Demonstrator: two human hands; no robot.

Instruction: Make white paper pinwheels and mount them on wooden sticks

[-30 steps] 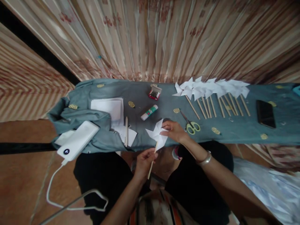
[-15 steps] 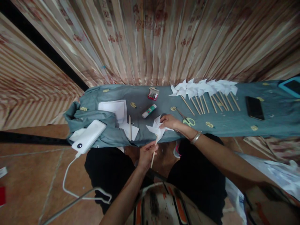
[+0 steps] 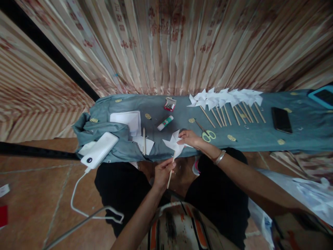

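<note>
In front of me is a white paper pinwheel [image 3: 177,148] on a thin wooden stick [image 3: 169,178]. My left hand [image 3: 161,172] is closed around that stick, just below the paper blades. At the pinwheel's right side, my right hand [image 3: 189,138] has its fingers closed on the paper near the centre. A glue stick [image 3: 165,123] lies just beyond the pinwheel. Scissors [image 3: 208,134] with pale green handles rest to the right of my right hand.
Finished-looking pinwheels [image 3: 223,98] lie in a row at the back right. A black phone [image 3: 281,119], a small red box [image 3: 170,104], stacked white paper [image 3: 127,121], a pencil-like stick [image 3: 144,141] and a white power bank [image 3: 100,150] with cable sit on the green cloth [image 3: 255,139].
The view has shifted very slightly. Both hands keep their hold on the pinwheel, with only a tiny shift of the right hand.
</note>
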